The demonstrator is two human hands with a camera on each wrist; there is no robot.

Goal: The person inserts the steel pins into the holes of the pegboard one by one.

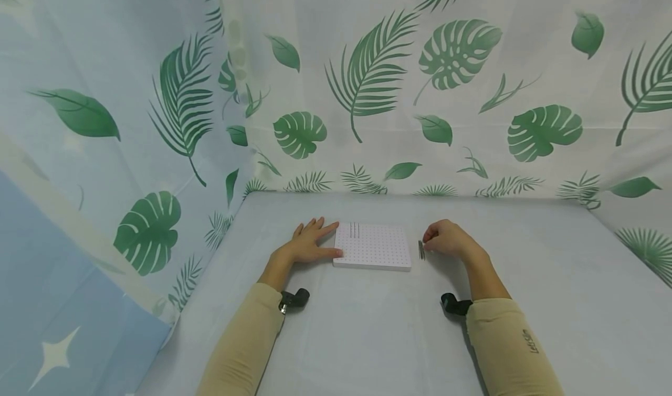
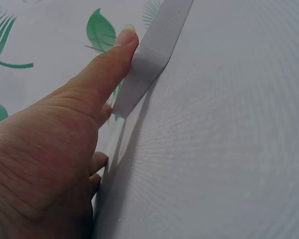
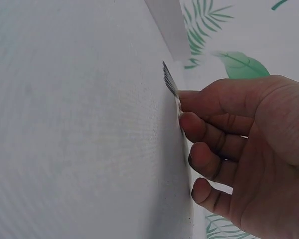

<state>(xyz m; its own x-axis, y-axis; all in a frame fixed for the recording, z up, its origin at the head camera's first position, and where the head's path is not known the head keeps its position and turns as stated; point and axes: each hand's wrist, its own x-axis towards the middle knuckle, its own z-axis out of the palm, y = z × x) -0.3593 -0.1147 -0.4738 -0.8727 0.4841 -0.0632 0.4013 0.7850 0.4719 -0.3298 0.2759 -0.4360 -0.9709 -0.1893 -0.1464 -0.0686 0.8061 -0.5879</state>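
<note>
A white pegboard (image 1: 375,247) with rows of small holes lies on the table. Several thin dark pins (image 1: 354,230) stand near its upper left; two slim pins (image 2: 100,48) show beside the thumb in the left wrist view. My left hand (image 1: 310,244) has its fingers spread at the board's left side, thumb on the near left edge, index finger at the far left corner. Right of the board lies a small bundle of thin metal pins (image 1: 422,250). My right hand (image 1: 446,237) touches the bundle's end with bent fingers (image 3: 192,127); whether it pinches a pin is unclear.
A pale cloth covers the table (image 1: 367,332). Leaf-printed curtains (image 1: 388,93) hang behind it and along the left. Dark wrist cameras (image 1: 299,298) sit at both cuffs, above the tabletop.
</note>
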